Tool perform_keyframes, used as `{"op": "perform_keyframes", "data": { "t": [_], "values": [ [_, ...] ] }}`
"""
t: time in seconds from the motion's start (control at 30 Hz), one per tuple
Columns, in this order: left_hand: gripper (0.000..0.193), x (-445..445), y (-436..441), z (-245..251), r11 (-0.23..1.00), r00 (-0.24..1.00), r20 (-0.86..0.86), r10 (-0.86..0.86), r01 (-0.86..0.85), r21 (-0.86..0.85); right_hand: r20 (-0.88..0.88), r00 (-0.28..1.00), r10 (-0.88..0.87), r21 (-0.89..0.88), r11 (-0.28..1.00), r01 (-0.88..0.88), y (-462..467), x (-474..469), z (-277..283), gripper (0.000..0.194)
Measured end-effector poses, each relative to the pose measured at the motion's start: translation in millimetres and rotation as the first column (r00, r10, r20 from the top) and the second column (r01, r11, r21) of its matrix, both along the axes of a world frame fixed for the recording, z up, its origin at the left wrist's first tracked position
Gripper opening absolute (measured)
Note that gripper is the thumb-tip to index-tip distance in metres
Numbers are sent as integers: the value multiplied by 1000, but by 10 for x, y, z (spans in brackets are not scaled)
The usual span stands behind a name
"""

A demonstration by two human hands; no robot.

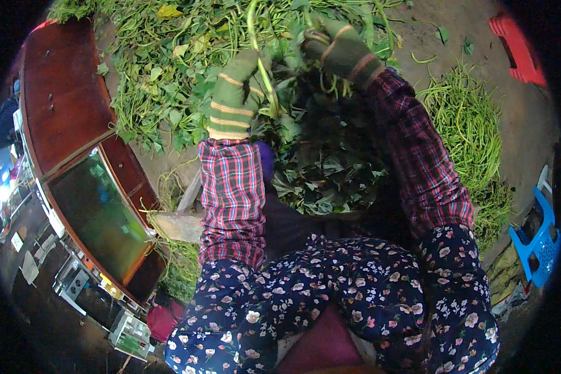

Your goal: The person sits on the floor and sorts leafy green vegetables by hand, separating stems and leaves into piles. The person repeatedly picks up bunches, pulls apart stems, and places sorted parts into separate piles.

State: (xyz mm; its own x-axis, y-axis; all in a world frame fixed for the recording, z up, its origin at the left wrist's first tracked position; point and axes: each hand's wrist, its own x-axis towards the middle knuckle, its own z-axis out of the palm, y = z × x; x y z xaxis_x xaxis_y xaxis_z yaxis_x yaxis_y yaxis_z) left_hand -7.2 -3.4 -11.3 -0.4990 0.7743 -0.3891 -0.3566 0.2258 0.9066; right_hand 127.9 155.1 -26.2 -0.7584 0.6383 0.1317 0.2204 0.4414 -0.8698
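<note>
My left hand (236, 96), in a green knitted glove with pale stripes, is closed around a thick pale-green vine stem (267, 79) that runs up past the top of the view. My right hand (343, 51), gloved the same way, has its fingers curled on leafy green vines (308, 21); its fingertips are partly hidden among them. Cut stem ends dangle below that hand. A broad heap of leafy vines (168, 70) spreads beyond and to the left of both hands. Darker loose leaves (327, 187) lie between my forearms, in shadow.
A pile of stripped green stems (467, 126) lies on the floor (526, 135) at right. A red plastic object (519, 49) and a blue plastic chair (537, 238) stand farther right. A brown wooden cabinet (68, 93) with a glass panel (98, 210) fills the left. A wooden board (175, 226) juts beside my left sleeve.
</note>
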Motion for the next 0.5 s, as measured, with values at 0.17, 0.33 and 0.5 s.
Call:
{"op": "perform_keyframes", "data": {
  "t": [0.17, 0.33, 0.5],
  "values": [
    [23, -83, -24, -126, 992, 957, 275, 96, -115, 54, -16, 974, 225, -404, 890, -212, -226, -53, -24, 28],
    [23, -54, -7, -74, 1000, 1000, -23, -3, 4, 23, -117, 972, 205, -587, 775, -234, -268, -72, 97, 29],
    [15, 97, 67, 210, 993, 989, 88, 119, -117, -30, -204, 956, 210, -595, 749, -291, -326, -97, 28, 36]
  ]
}}
